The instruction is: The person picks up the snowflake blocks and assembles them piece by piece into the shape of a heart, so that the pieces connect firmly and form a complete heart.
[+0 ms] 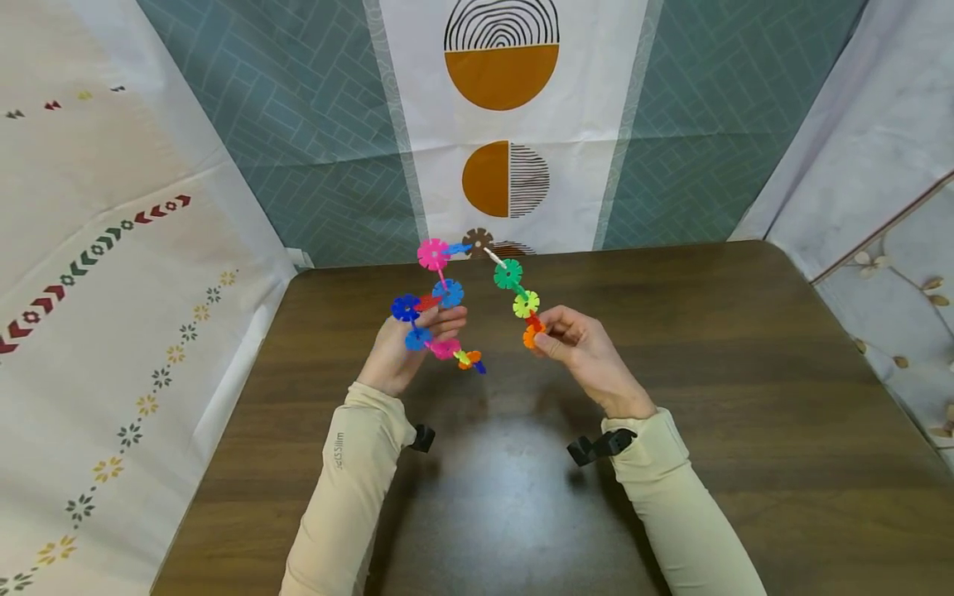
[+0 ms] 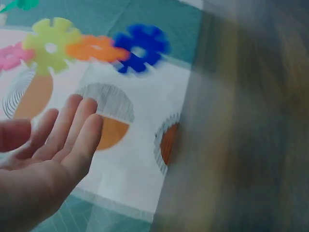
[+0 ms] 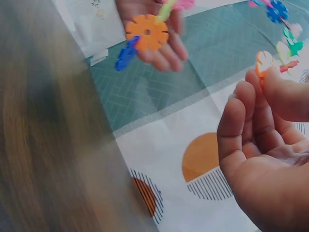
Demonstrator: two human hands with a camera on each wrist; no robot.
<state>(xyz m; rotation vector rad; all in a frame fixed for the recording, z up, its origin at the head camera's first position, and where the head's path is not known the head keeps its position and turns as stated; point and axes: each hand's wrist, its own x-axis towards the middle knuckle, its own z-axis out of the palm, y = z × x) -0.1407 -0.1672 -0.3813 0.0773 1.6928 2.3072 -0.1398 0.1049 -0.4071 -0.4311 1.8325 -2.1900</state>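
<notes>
A chain of interlocked, notched plastic discs in many colours is held up above the table, bent into an arch. Between thumb and fingers, my right hand pinches the orange disc at the chain's right end. My left hand is at the chain's left part, its fingers extended behind the discs; whether the thumb touches one is hidden. A dark blue disc forms the other end, beside an orange disc, and hangs free past the left fingers.
Under the hands lies a brown wooden table. Patterned cloths hang behind it and on both sides, with a white panel of printed circles at the back. Dark straps sit on both wrists.
</notes>
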